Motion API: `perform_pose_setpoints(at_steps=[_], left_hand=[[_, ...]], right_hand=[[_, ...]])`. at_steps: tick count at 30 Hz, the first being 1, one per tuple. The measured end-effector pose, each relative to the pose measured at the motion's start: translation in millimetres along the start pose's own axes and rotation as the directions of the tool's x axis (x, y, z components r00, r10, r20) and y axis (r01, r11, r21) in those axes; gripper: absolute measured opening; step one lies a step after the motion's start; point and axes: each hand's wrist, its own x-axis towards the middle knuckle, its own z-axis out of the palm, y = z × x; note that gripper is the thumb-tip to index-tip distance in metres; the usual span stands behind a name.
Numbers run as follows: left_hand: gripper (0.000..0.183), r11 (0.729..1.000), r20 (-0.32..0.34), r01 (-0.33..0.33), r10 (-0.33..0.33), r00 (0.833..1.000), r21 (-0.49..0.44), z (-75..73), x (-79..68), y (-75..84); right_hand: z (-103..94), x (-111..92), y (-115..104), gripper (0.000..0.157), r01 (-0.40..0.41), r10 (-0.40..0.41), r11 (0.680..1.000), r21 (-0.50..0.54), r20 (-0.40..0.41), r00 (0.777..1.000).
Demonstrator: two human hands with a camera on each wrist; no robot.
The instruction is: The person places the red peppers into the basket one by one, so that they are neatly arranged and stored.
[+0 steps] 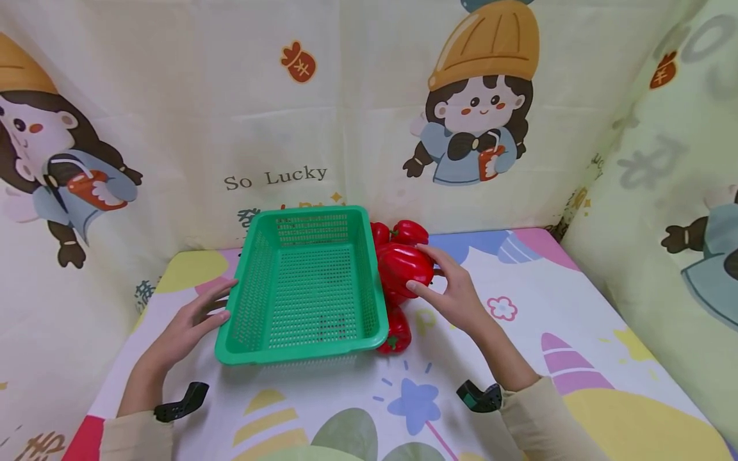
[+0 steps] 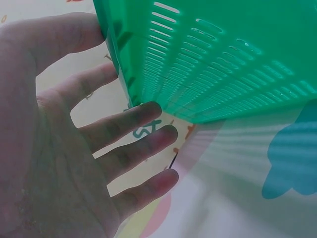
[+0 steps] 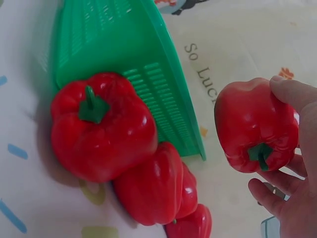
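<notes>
Green basket point(image 1: 288, 356): stood upright on the printed tbl cover point(image 1: 455, 349), about mid-scene, mesh floor showing.
L hand point(image 1: 183, 330): at basket's L rim; thumb + index touched the edge, other fingers spread and straight, not wrapped round it.
R hand point(image 1: 455, 291): had the held pepper point(image 3: 255, 124) btwn thumb and fingertips, grip opened only as wide as the fruit.
Pepper posn: outside basket, just beside R rim; apart from the rest per R wrist view, green stem toward bottom of that view.
Other peppers point(image 3: 104, 126): four visible, red, bunched on tbl along basket's R side; some part-hidden, so exact no. n/a.
Backdrop point(image 1: 369, 128): pale cloth behind, cartoon figs + "So Lucky" lettering.
Step in hand (judged): prob. moving peppers one by one, L hand steadying basket, this one picked but not yet placed.
Next move (judged): if bound for basket, it called for enough lift to clear R rim, a short shift L, gentle release; L hand best kept at rim vs. tipping.
</notes>
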Motion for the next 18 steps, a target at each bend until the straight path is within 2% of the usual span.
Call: perform_pose_setpoints(at_steps=[6,13,18], left_hand=[[0.058,0.999,0.01,-0.002,0.002,1.0,-0.051,1.6,0.5,4.8],[0.058,0.998,0.015,-0.013,0.014,1.0,-0.057,0.4,1.7,5.7],[0.058,0.999,0.012,-0.009,0.01,1.0,-0.047,0.4,0.3,5.7]], right_hand=[[0.4,2.7,-19.6,0.065,-0.007,0.007,1.0,0.002,0.019,1.0],[8.5,8.3,-4.3,0.069,0.006,-0.006,1.0,0.019,0.019,1.0],[11.9,11.1,-1.6,0.067,0.022,-0.023,0.998,0.051,0.025,0.999]])
